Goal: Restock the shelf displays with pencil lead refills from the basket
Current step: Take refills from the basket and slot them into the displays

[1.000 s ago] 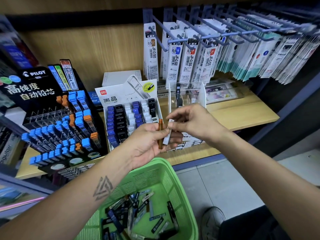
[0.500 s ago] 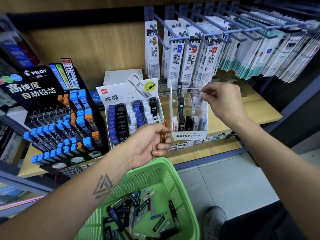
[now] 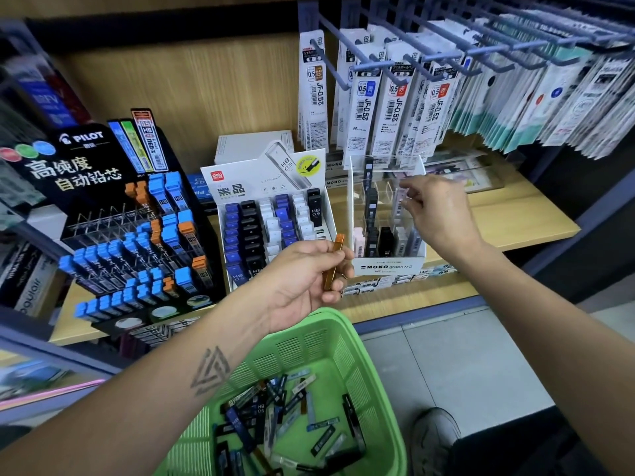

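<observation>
One orange lead refill (image 3: 332,262) stands nearly upright, cap end up, pinched in the left hand (image 3: 305,274) above the green basket (image 3: 347,341); the right hand (image 3: 434,214), fingers loosely curled and apparently empty, reaches into the clear display box (image 3: 388,266).

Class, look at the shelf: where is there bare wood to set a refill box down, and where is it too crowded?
Bare wood lies right of the MONO display, before the clear trays, out to the shelf edge. A thin strip runs along the front. Crowded: the Pilot rack and Deli box stand side by side at left.
</observation>
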Demonstrator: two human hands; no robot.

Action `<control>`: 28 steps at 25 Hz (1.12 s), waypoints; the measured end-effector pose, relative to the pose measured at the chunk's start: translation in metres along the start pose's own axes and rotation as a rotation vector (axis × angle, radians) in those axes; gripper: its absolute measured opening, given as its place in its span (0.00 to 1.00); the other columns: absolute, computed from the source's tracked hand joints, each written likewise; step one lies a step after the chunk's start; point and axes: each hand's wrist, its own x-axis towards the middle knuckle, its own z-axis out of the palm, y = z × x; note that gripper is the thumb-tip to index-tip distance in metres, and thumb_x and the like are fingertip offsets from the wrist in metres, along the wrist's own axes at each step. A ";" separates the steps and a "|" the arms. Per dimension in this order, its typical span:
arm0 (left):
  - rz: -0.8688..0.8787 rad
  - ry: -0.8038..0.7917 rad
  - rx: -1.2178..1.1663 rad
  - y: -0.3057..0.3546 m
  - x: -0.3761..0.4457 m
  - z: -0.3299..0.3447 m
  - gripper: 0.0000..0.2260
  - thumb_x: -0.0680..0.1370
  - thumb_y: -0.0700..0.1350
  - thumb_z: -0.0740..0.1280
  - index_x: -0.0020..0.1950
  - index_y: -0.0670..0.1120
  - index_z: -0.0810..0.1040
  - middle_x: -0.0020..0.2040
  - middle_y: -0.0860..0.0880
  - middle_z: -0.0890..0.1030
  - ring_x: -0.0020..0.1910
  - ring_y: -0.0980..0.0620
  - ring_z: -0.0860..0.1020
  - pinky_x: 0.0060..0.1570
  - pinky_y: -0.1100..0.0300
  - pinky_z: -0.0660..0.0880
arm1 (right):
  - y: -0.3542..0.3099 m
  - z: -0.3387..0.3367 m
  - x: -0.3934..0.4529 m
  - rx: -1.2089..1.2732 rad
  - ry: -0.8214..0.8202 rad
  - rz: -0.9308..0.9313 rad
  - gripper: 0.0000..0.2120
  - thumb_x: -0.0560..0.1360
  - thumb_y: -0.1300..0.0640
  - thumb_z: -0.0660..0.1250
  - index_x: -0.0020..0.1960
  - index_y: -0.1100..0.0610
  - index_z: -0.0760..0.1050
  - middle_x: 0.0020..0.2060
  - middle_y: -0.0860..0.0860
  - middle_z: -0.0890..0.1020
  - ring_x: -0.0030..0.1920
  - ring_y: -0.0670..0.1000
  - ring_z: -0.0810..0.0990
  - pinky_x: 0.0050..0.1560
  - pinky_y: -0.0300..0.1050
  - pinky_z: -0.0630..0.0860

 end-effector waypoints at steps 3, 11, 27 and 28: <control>-0.004 0.003 -0.021 0.001 -0.002 0.000 0.09 0.81 0.31 0.57 0.56 0.35 0.76 0.37 0.40 0.76 0.29 0.52 0.71 0.24 0.63 0.66 | -0.015 -0.008 -0.004 0.021 0.032 0.019 0.08 0.76 0.62 0.70 0.55 0.58 0.82 0.48 0.56 0.84 0.45 0.56 0.83 0.50 0.51 0.81; 0.091 0.062 -0.033 0.019 -0.032 -0.025 0.06 0.80 0.30 0.60 0.50 0.35 0.76 0.37 0.39 0.76 0.28 0.52 0.71 0.22 0.65 0.65 | -0.117 -0.015 -0.021 0.996 -0.608 0.138 0.10 0.73 0.69 0.72 0.54 0.62 0.82 0.44 0.60 0.83 0.45 0.52 0.81 0.54 0.48 0.81; 0.515 0.599 1.554 0.035 -0.134 -0.199 0.11 0.80 0.42 0.67 0.62 0.46 0.81 0.60 0.50 0.80 0.60 0.50 0.78 0.66 0.55 0.69 | -0.270 0.043 -0.013 0.547 -0.254 -0.332 0.05 0.74 0.58 0.75 0.49 0.56 0.85 0.42 0.50 0.86 0.43 0.49 0.84 0.51 0.46 0.80; 0.510 0.553 1.632 0.032 -0.134 -0.198 0.14 0.80 0.41 0.66 0.66 0.45 0.79 0.65 0.49 0.77 0.66 0.49 0.75 0.69 0.59 0.61 | -0.275 0.047 -0.015 0.465 -0.212 -0.412 0.06 0.75 0.57 0.74 0.51 0.56 0.85 0.45 0.50 0.87 0.46 0.50 0.84 0.53 0.47 0.79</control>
